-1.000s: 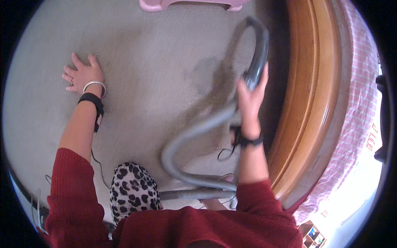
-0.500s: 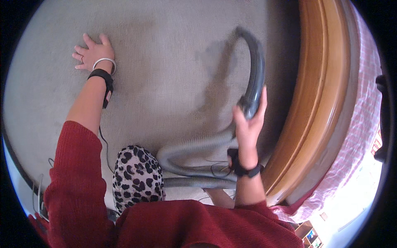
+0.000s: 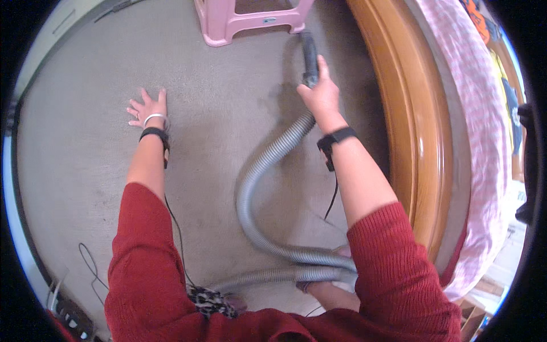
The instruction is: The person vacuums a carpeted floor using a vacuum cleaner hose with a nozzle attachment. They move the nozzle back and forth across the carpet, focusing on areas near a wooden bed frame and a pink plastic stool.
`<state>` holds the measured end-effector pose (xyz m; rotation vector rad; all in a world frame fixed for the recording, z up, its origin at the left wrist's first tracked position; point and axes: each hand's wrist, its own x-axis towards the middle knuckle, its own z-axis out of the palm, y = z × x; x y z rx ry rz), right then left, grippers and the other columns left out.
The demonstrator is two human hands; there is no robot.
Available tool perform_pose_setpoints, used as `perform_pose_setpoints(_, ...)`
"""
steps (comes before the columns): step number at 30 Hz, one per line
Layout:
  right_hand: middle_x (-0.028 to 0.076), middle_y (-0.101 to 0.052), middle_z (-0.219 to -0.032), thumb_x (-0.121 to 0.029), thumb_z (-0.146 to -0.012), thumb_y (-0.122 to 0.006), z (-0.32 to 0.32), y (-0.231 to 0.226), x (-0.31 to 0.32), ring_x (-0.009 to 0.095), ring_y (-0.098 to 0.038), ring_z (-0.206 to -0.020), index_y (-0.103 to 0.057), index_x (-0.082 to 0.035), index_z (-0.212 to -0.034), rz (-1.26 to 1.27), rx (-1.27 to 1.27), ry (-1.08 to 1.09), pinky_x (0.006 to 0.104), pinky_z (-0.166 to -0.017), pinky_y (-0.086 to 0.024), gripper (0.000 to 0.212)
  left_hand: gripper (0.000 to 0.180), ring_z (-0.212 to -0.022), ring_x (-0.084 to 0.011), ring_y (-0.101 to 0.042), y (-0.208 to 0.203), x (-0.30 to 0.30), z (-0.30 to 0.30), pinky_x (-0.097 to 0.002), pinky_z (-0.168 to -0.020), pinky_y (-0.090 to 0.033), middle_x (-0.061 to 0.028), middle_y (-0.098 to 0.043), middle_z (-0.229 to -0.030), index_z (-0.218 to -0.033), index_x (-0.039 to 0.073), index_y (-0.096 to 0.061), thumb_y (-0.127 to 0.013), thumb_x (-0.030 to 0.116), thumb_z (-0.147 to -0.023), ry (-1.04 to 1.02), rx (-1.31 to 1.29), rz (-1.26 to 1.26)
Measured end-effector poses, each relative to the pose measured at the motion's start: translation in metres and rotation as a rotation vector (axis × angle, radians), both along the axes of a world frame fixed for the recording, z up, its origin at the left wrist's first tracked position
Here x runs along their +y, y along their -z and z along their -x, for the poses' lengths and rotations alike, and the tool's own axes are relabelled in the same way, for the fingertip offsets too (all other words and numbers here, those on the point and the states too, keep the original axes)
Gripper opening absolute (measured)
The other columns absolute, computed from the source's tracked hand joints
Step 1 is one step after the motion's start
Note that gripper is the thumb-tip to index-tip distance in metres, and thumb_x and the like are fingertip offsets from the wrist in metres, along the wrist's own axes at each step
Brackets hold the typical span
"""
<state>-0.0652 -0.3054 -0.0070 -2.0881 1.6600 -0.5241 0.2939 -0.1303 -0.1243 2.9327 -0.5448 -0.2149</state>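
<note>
The right hand is reaching toward one o'clock, its fingers closing around a dark curved tube. The tube is pointing toward twelve, its far end lying just beside a leg of the pink stool; whether they are touching, I cannot tell. From the tube's near end, a grey ribbed hose is bowing left through the middle of the view and running down toward five o'clock, where it is passing by the right sleeve. The left hand is resting palm down on the grey floor at ten o'clock, fingers spreading apart and gripping nothing. A pale bracelet and a black strap are circling that wrist; a second black strap is circling the right one. At three o'clock a glossy wooden frame is curving past, with pink checked cloth covering its outer side. Black-spotted fabric is showing at seven o'clock.
</note>
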Motion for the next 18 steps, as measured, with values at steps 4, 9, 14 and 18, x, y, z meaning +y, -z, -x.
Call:
perform_pose_setpoints(4, 0.023, -0.067, -0.096, -0.016, -0.07, -0.071, 0.017, -0.026, 0.041, 0.04, -0.065, -0.09, -0.03, -0.017, -0.148, 0.01, -0.052, -0.058, 0.0446, -0.081, -0.052, 0.088, 0.096, -0.146, -0.0408, -0.003, -0.047, 0.128, 0.027, -0.0586, -0.115, -0.014, -0.0187, -0.008, -0.159, -0.153, 0.025, -0.02, -0.064, 0.064, -0.076, 0.282, 0.364, -0.104)
perform_pose_setpoints(9, 0.02, -0.066, -0.102, -0.016, -0.072, -0.068, 0.119, -0.052, 0.19, 0.034, -0.066, -0.094, -0.03, -0.017, -0.148, -0.138, -0.238, 0.027, 0.0399, -0.083, -0.052, 0.085, 0.127, -0.147, -0.038, 0.0, -0.101, 0.267, 0.091, -0.0672, -0.108, -0.023, -0.0119, 0.003, -0.16, -0.153, 0.032, -0.008, -0.089, 0.044, -0.056, 0.326, 0.38, -0.498)
perform_pose_setpoints(14, 0.01, -0.063, -0.104, -0.01, -0.073, -0.065, 0.168, -0.059, 0.279, 0.018, -0.063, -0.088, -0.032, -0.01, -0.148, -0.142, -0.189, 0.362, 0.0295, -0.081, -0.051, 0.082, 0.132, -0.147, -0.0367, -0.001, -0.097, 0.251, 0.102, -0.0721, -0.106, -0.024, -0.0085, 0.002, -0.16, -0.152, 0.036, -0.01, -0.093, 0.04, -0.05, 0.352, 0.37, -0.441)
perform_pose_setpoints(18, 0.018, -0.066, -0.103, -0.016, -0.072, -0.067, 0.141, -0.028, 0.199, 0.034, -0.067, -0.092, -0.029, -0.02, -0.149, 0.112, -0.026, 0.154, 0.0406, -0.083, -0.052, 0.086, 0.129, -0.146, -0.0375, -0.004, -0.075, 0.246, 0.118, -0.0725, -0.105, -0.025, -0.0085, -0.003, -0.16, -0.151, 0.036, -0.012, -0.093, 0.039, -0.051, 0.332, 0.428, -0.435)
